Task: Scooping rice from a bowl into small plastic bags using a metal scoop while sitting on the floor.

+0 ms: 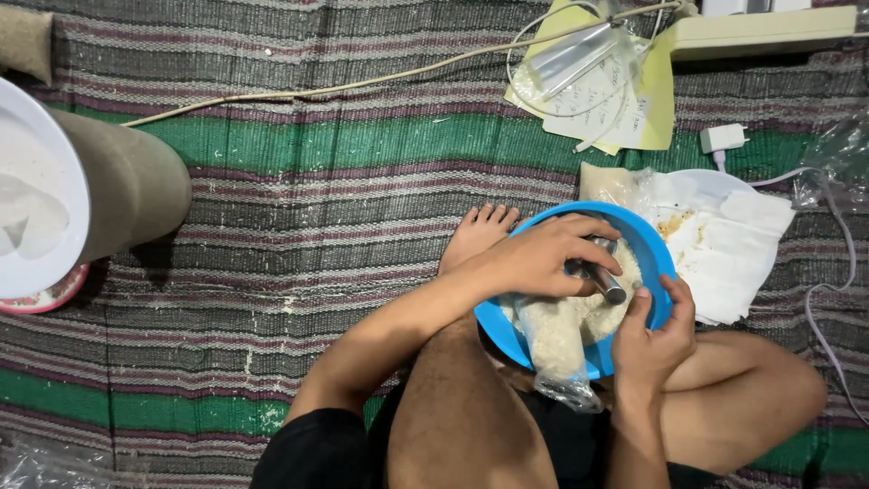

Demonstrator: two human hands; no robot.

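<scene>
My left hand (543, 258) grips a steel cup (599, 272) over rice in the blue bowl (656, 263); my right hand (654, 335) clasps its rim.

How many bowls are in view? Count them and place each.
2. A blue bowl of rice sits on the person's lap, gripped by the right hand. A white bowl stands at the left edge, partly cut off. Others may be hidden.

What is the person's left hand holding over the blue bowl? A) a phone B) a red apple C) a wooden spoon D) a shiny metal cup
D: the left hand grips a shiny metal cup above the white grains in the blue bowl, while the right hand holds the bowl's rim.
</scene>
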